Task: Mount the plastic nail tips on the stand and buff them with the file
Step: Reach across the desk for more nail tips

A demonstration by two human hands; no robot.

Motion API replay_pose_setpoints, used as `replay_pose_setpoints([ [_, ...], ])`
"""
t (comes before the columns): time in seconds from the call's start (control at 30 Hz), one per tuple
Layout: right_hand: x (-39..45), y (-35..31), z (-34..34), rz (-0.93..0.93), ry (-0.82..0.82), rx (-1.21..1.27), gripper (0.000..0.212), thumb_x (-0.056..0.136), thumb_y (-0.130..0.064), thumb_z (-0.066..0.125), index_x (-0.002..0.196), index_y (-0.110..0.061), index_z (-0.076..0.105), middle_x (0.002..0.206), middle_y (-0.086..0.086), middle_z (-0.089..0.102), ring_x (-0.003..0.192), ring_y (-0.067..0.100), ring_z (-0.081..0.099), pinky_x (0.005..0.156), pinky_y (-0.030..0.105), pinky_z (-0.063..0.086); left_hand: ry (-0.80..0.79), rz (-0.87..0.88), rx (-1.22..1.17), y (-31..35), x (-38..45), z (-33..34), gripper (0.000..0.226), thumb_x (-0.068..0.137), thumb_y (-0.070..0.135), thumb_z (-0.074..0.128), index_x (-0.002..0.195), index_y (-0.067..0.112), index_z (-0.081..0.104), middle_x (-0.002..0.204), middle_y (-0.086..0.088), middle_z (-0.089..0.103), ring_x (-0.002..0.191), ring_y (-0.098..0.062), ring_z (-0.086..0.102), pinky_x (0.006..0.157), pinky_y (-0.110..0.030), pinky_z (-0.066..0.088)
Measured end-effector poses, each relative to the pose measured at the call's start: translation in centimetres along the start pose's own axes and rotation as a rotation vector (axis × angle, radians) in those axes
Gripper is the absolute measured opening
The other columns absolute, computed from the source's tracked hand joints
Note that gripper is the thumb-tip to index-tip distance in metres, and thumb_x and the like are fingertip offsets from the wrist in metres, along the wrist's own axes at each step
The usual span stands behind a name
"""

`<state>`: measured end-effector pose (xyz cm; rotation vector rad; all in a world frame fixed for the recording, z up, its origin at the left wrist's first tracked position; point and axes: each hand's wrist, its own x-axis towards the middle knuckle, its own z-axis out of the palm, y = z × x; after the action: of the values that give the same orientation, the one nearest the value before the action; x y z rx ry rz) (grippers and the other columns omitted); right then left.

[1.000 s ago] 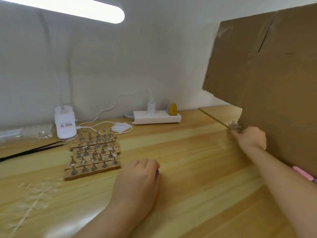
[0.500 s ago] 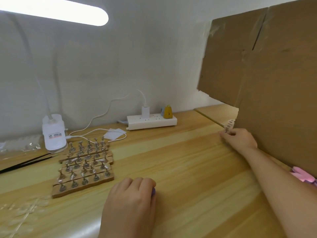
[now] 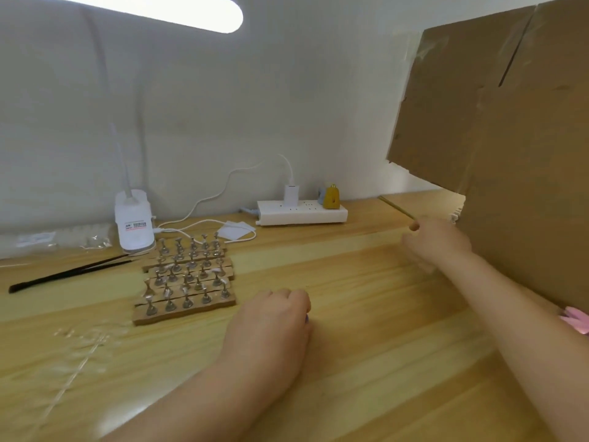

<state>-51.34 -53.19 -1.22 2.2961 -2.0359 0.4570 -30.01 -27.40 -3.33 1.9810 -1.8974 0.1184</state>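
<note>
Preparation stage: nail tips not yet taken to the stand, no file in hand.

The stand, several wooden strips set with rows of small metal holders, sits on the desk left of centre, just in front of the lamp base. Some holders appear to carry pale tips; blur prevents a count. Clear nail tips on a sprue lie on the desk near the left edge, well apart from both hands. The left hand rests on the desk right of the stand, fingers curled under; whether it holds anything cannot be told. The right hand is blurred, near the cardboard panel, fingers bent; its contents cannot be told. Judgement: the next move calls for bringing a tip to a free holder and seating it squarely.
</note>
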Motion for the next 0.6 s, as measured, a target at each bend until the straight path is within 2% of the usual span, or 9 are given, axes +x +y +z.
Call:
replay_pose_setpoints([
  [0.07,-2.1,-3.6,-1.3,-0.130,0.062,0.057,0.027,0.088,-0.036,0.049,0.101,-0.020,0.065,0.096,0.002,0.067,0.083,0.024,0.059,0.061,0.031,0.045,-0.060,-0.015,-0.026,-0.9,0.2,-1.1,0.020,0.098,0.033,0.045,0.116,0.028,0.052,0.115,0.007,0.059,0.107,-0.020,0.052,0.087,-0.035,0.047],
  [0.13,-4.8,-7.4,-2.7,-0.240,0.072,0.137,0.026,0.086,-0.036,0.050,0.085,-0.017,0.068,0.081,0.003,0.066,0.072,0.022,0.059,0.060,0.034,0.049,-0.090,-0.067,-0.039,-2.6,-0.2,-2.4,0.019,0.098,0.032,0.047,0.116,0.029,0.053,0.114,0.008,0.059,0.106,-0.018,0.054,0.087,-0.037,0.049],
  [0.2,-7.4,-11.1,-4.0,-0.334,0.045,0.203,0.029,0.086,-0.037,0.051,0.079,-0.014,0.069,0.074,0.005,0.066,0.069,0.022,0.060,0.063,0.036,0.052,-0.073,-0.123,-0.051,-4.1,-1.6,-3.4,0.020,0.097,0.037,0.050,0.116,0.032,0.052,0.117,0.013,0.057,0.107,-0.014,0.053,0.088,-0.037,0.049],
  [0.3,-11.1,-15.9,-5.3,-0.459,-0.046,0.290,0.033,0.084,-0.036,0.055,0.073,-0.008,0.067,0.070,0.007,0.066,0.068,0.023,0.061,0.062,0.037,0.051,-0.011,-0.186,-0.114,-5.8,-4.1,-5.1,0.033,0.087,0.056,0.055,0.114,0.039,0.050,0.119,0.022,0.050,0.107,-0.008,0.053,0.083,-0.030,0.047],
  [0.37,-13.3,-18.1,-5.6,-0.541,-0.176,0.301,0.032,0.083,-0.034,0.057,0.074,-0.006,0.066,0.067,0.009,0.064,0.064,0.021,0.058,0.058,0.033,0.046,0.053,-0.238,0.012,-7.4,-5.5,-6.6,0.037,0.084,0.063,0.053,0.112,0.039,0.047,0.114,0.021,0.049,0.100,-0.010,0.055,0.074,-0.029,0.046],
  [0.47,-15.9,-20.0,-5.3,-0.703,-0.382,0.277,0.026,0.082,-0.037,0.061,0.075,-0.012,0.067,0.072,0.008,0.065,0.063,0.015,0.055,0.057,0.030,0.042,0.029,-0.417,0.396,-10.4,-6.8,-8.5,0.038,0.089,0.062,0.048,0.109,0.030,0.050,0.104,0.009,0.052,0.097,-0.018,0.055,0.066,-0.030,0.044],
  [0.53,-17.2,-20.3,-4.5,-0.845,-0.415,0.226,0.028,0.083,-0.045,0.062,0.075,-0.019,0.065,0.067,-0.002,0.060,0.059,0.006,0.049,0.053,0.025,0.036,-0.084,-0.539,0.602,-11.6,-7.4,-8.7,0.044,0.090,0.064,0.042,0.106,0.025,0.054,0.098,0.003,0.051,0.095,-0.020,0.054,0.065,-0.029,0.037],
  [0.6,-18.1,-20.2,-3.2,-0.975,-0.350,0.213,0.032,0.083,-0.059,0.059,0.079,-0.027,0.061,0.063,-0.011,0.052,0.057,0.001,0.047,0.051,0.020,0.030,-0.195,-0.620,0.594,-12.1,-7.9,-8.0,0.053,0.090,0.069,0.036,0.105,0.023,0.058,0.099,0.000,0.052,0.094,-0.022,0.052,0.067,-0.030,0.035],
])
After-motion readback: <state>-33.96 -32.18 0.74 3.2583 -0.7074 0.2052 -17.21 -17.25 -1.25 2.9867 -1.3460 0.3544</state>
